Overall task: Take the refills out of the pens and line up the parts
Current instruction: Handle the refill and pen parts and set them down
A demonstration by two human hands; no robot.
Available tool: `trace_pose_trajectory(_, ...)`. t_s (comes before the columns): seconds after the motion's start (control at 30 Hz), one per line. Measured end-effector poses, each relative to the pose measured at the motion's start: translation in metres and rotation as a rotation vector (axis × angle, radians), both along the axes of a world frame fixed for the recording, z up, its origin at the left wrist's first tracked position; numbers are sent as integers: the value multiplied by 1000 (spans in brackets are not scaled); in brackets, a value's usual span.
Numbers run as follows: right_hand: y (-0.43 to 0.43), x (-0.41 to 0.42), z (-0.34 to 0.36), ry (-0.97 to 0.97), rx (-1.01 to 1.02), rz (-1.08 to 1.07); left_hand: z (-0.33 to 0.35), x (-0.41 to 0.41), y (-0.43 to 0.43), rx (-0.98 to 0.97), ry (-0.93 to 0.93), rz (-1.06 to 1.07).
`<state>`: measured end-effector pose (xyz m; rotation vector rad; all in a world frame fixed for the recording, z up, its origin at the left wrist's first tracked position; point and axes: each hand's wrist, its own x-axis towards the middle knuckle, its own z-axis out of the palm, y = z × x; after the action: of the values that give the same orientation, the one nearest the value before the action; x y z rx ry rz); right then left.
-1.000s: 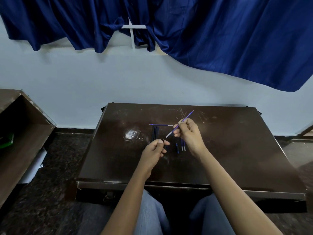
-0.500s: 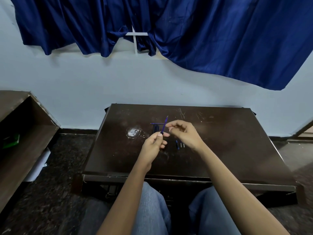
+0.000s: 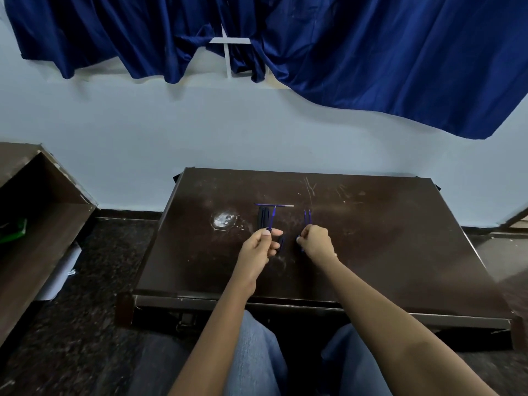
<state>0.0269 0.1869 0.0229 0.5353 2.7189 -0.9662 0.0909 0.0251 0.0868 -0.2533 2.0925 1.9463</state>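
Several parts already lined up; sorting looks about midway.
Head view: dark barrels [image 3: 263,220] and a crosswise refill [image 3: 273,205] lie far-centre on the bench [image 3: 385,238]; left hand [image 3: 258,248] pinches a slim blue piece [image 3: 272,220]; right hand [image 3: 315,242] curls its fingers over two thin blue pieces [image 3: 307,215], grip unclear.

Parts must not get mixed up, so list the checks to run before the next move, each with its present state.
1. Left hand pinches the thin blue part: ok.
2. Right hand free: cannot tell, fingers curled.
3. Two blue refills beyond the right hand lie parallel: ok.
4. Dark barrels lie together: ok.
5. Lone refill lined up with the others: not ok, it lies crosswise.
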Motion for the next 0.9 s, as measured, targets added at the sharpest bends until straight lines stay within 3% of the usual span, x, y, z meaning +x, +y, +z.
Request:
trace_pose_trajectory(0.3, -18, -16, -19, -92, 374, 224, -10, -9, -1, 1, -52, -1)
trace_pose_trajectory(0.43, -18, -14, -20, -88, 317, 186, -9, -8, -2, -9, -56, -11)
trace_pose_trajectory(0.53, -14, -15, -18, -10, -71, -42, -4, -6, -4, -17, -46, -16)
trace_pose_trajectory(0.63, -13, -15, 9, 29, -839, -375, 5, -3, -6, -29, -40, -36)
trace_pose_trajectory(0.7, -10, -10, 36, 18, -1253, -482, 13, 1, -7, -24, -39, -53)
trace_pose_trajectory(0.8, -4, 1, 79, 54, -1515, -352, 27, 7, -5, -14, -18, -69)
trace_pose_trajectory(0.9, -4, 18, 111, 95, -1536, -223, 41, 15, -1, 20, 5, -92)
